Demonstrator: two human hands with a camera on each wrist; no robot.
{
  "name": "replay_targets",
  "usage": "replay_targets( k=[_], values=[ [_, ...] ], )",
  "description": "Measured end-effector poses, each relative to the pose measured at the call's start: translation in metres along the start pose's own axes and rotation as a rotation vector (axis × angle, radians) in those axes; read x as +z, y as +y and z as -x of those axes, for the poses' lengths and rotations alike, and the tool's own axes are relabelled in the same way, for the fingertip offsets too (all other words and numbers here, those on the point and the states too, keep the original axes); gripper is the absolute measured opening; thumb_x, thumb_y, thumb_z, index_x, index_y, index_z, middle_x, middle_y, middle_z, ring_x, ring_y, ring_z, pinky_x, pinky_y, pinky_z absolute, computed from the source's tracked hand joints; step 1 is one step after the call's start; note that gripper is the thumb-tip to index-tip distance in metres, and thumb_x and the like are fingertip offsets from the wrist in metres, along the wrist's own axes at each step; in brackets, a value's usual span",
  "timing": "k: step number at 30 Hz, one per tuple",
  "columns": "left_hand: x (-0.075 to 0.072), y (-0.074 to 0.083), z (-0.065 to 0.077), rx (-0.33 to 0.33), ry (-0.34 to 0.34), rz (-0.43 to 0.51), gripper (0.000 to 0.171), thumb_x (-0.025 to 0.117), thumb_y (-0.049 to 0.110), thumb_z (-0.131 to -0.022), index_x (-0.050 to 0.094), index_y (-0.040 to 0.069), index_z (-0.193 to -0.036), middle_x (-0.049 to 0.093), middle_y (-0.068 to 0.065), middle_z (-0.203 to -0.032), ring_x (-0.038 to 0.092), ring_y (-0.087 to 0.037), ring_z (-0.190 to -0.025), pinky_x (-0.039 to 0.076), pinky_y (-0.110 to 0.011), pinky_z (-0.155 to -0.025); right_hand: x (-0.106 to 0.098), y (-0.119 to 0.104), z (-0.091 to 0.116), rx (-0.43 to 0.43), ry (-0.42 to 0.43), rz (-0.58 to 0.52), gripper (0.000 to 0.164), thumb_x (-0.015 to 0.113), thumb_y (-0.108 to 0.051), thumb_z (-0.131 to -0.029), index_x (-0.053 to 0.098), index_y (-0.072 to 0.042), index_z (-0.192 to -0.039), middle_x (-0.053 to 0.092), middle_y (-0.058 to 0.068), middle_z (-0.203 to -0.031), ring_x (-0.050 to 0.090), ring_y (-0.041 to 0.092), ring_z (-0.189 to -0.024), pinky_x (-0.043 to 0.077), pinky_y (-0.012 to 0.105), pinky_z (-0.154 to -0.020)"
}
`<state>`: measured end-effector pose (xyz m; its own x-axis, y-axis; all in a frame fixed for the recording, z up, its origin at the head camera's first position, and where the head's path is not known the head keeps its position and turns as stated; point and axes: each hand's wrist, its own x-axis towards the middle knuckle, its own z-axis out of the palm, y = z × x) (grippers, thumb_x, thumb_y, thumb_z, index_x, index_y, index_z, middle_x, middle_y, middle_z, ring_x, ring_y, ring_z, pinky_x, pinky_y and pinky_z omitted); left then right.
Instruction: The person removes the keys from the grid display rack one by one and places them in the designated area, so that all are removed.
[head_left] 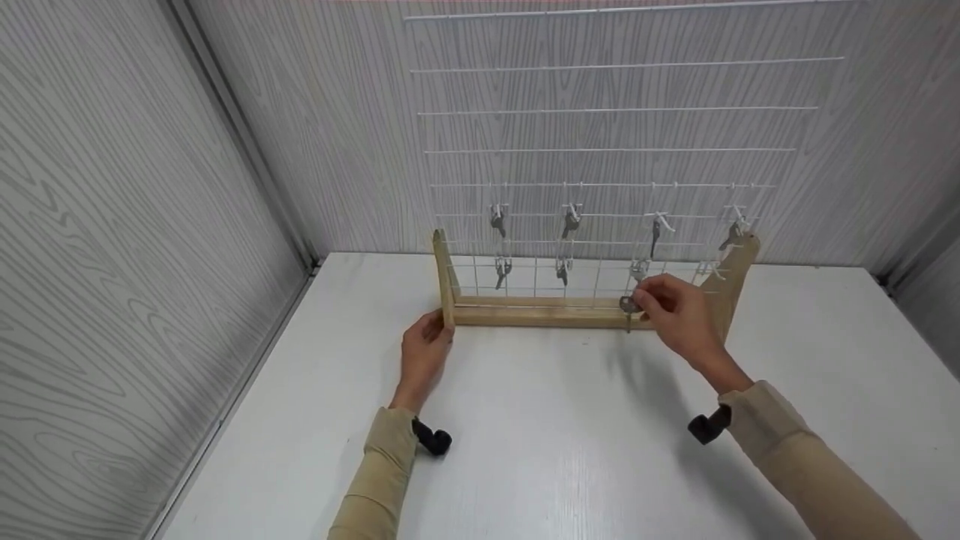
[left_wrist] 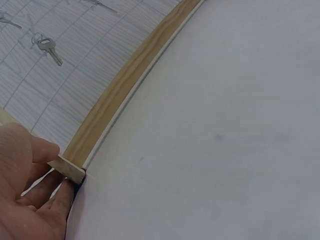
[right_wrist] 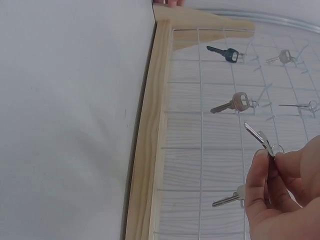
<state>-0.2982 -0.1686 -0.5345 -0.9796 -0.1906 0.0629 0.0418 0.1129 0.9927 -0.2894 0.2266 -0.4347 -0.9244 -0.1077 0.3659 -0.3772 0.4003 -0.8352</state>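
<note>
A white wire grid rack [head_left: 525, 281] stands on a wooden base, with metal keys hanging from its hooks in two rows. My left hand [head_left: 424, 349] grips the lower front corner of the rack's left wooden side piece [head_left: 444, 281], thumb on one face and fingers on the other. Between thumb and fingers of my right hand [head_left: 679, 315] a silver key [head_left: 628, 304] is pinched near its small ring, blade outward. It is in front of the grid's lower right part, just below a hanging key [head_left: 639, 271]. To its right, the lowest right hook [head_left: 709, 270] bears no key.
The grid rises high against the wood-grain back wall [head_left: 315, 135]. A wooden bar [head_left: 540, 315] runs along the rack's foot, and the right wooden side piece [head_left: 735, 277] stands close beyond my right hand. White tabletop [head_left: 540, 435] stretches in front.
</note>
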Motion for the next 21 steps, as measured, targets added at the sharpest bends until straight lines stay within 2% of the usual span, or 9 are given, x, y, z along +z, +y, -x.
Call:
replay_targets(
  k=[4,9,17,21],
  values=[
    [0.0,-0.001,0.0,0.01,0.013,-0.035,0.042,0.066,0.012,-0.106,0.06,0.002,-0.146,0.064,-0.019,-0.146,0.062,-0.031,-0.137,0.055,-0.042,-0.112,0.011,-0.003,-0.002,0.021,-0.029,-0.01,0.019,0.068,-0.014,-0.106,0.073,0.002,-0.114,0.077,0.02,-0.106,0.074,0.015,-0.089,0.061,0.019,-0.077],
    [-0.001,-0.002,0.0,0.027,0.016,-0.023,0.042,0.066,0.009,-0.103,0.062,0.001,-0.144,0.065,-0.019,-0.144,0.061,-0.031,-0.137,0.052,-0.044,-0.114,0.025,-0.004,-0.005,0.029,-0.06,-0.001,0.018,0.068,-0.013,-0.106,0.074,0.002,-0.112,0.076,0.02,-0.104,0.075,0.023,-0.091,0.062,0.02,-0.077],
    [-0.002,-0.001,0.001,0.031,0.01,-0.01,0.041,0.066,0.007,-0.103,0.063,0.002,-0.144,0.066,-0.018,-0.143,0.062,-0.03,-0.136,0.052,-0.043,-0.115,0.049,-0.008,-0.008,0.031,-0.099,-0.005,0.013,0.072,-0.012,-0.103,0.077,-0.002,-0.108,0.079,0.016,-0.103,0.074,0.012,-0.085,0.062,0.021,-0.076],
    [-0.001,0.001,0.002,0.036,0.009,-0.011,0.041,0.065,0.006,-0.103,0.063,0.001,-0.144,0.065,-0.02,-0.144,0.062,-0.031,-0.137,0.052,-0.043,-0.115,0.063,-0.008,-0.007,0.034,-0.12,-0.034,0.013,0.072,-0.011,-0.103,0.077,0.0,-0.108,0.079,0.017,-0.102,0.076,0.019,-0.088,0.064,0.027,-0.079]
  ],
)
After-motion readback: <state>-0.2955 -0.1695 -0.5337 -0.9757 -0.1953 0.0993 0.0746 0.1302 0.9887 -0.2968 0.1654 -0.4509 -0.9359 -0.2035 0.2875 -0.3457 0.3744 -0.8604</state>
